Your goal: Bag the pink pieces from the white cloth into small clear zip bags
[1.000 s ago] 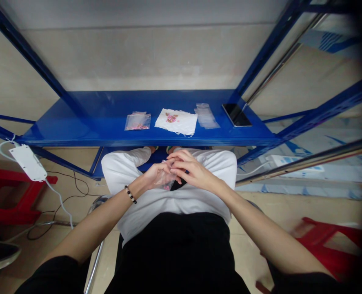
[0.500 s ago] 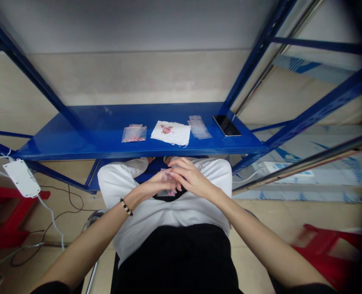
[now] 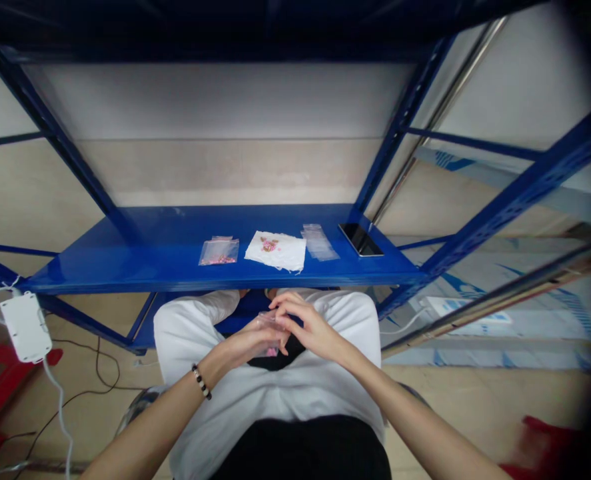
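The bag is clamped by the left hand at its left; the right hand, at its right, is bent, grip unclear.

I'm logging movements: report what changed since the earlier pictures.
The view tilted upward, so everything sits lower in frame. The right hand shifted its fingers; the left hand still holds the small clear plastic bag of pink pieces. The thin white sheet and black rectangular phone stayed on the blue metal shelf.
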A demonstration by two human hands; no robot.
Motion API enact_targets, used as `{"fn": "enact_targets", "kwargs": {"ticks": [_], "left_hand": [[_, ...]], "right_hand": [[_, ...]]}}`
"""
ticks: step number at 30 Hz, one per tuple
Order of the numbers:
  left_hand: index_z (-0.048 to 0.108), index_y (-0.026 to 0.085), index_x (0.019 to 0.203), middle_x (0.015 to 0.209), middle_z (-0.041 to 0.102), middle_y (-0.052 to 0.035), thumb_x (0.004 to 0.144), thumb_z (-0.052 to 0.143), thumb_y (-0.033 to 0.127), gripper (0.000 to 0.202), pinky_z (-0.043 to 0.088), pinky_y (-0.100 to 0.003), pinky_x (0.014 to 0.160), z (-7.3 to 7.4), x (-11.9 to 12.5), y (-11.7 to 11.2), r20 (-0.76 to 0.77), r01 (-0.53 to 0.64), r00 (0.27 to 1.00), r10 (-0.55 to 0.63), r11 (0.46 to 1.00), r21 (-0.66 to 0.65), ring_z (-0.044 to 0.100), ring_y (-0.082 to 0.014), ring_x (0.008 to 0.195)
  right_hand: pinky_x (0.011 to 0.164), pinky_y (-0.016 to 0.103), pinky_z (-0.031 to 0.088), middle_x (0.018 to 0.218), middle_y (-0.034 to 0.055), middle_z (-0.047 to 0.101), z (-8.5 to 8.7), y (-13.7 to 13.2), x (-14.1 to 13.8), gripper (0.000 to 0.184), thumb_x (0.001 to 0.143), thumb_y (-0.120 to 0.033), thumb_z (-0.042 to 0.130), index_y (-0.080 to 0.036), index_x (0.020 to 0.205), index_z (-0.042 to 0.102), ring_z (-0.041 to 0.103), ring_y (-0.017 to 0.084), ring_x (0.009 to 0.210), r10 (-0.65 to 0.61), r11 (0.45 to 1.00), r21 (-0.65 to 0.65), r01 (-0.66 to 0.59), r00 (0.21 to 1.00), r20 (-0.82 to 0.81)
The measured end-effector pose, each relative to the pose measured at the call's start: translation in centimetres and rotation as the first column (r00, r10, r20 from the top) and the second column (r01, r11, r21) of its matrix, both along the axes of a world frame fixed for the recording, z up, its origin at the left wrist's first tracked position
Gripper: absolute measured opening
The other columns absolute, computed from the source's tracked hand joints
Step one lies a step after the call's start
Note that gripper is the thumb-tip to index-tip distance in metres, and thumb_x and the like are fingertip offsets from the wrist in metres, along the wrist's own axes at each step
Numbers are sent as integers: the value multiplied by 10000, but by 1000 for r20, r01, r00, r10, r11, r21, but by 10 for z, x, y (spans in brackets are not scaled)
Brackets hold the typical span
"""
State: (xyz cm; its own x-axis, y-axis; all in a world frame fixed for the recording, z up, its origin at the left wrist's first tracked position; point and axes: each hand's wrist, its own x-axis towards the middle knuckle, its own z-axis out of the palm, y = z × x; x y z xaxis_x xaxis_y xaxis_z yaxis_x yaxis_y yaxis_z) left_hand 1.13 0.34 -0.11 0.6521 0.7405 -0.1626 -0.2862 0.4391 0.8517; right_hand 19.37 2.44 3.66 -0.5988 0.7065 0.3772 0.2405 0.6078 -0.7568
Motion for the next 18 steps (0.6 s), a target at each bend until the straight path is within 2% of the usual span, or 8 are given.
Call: {"fn": "enact_targets", "kwargs": {"ticks": [3, 7, 9, 12, 14, 18], "left_hand": [[614, 114, 876, 797, 571, -56, 809, 660, 302, 205, 429, -266, 652, 4, 1, -2, 90, 45, 995, -45, 999, -2, 600, -155, 712], [606, 103, 900, 797, 581, -78, 858, 566, 361, 264, 434, -268, 643, 1, 4, -6, 162, 154, 977, -139, 984, -85, 609, -163, 696], [594, 104, 888, 793, 588, -82, 875, 548, 385, 285, 447, -282, 645, -3, 6, -4, 157, 139, 979, -127, 988, -65, 601, -159, 669], [549, 139, 923, 745, 592, -50, 877, 584, 398, 265, 458, -275, 622, -8, 8, 4, 126, -37, 992, 32, 999, 39, 579, -140, 617], [503, 169, 899, 703, 588, -24, 866, 608, 417, 272, 444, -251, 575, -8, 8, 10, 143, -182, 975, 168, 979, 90, 559, -126, 572], [468, 186, 852, 639, 586, -4, 822, 670, 447, 331, 422, -223, 533, -5, 4, 20, 107, -325, 944, 313, 938, 118, 558, -120, 545]], "right_hand": [[994, 388, 393, 1144, 64, 598, 0, 0, 0, 176, 992, -238, 460, -211, 888, 598, 525, 202, 1108, 25, 999, -29, -26, 999, -27], [1015, 371, 379, 1186, 53, 584, -2, -4, -3, 186, 999, -233, 446, -212, 875, 583, 512, 189, 1144, 56, 996, -68, -60, 997, -49], [1030, 366, 369, 1206, 51, 573, -4, -5, -5, 171, 1000, -243, 447, -219, 907, 588, 506, 186, 1165, 44, 996, -81, -49, 997, -66], [949, 326, 424, 1219, 62, 562, -5, 8, -7, 137, 988, -268, 478, -242, 1066, 587, 525, 184, 1139, -16, 997, -83, 8, 996, -90], [844, 297, 453, 1162, 66, 583, -2, 31, -7, 172, 971, -274, 507, -240, 1122, 583, 562, 181, 1041, -95, 995, -36, 92, 991, -96], [823, 311, 440, 962, 46, 637, 10, 104, -6, 124, 943, -232, 530, -200, 964, 648, 577, 174, 853, -304, 940, 129, 315, 948, -94]]}}
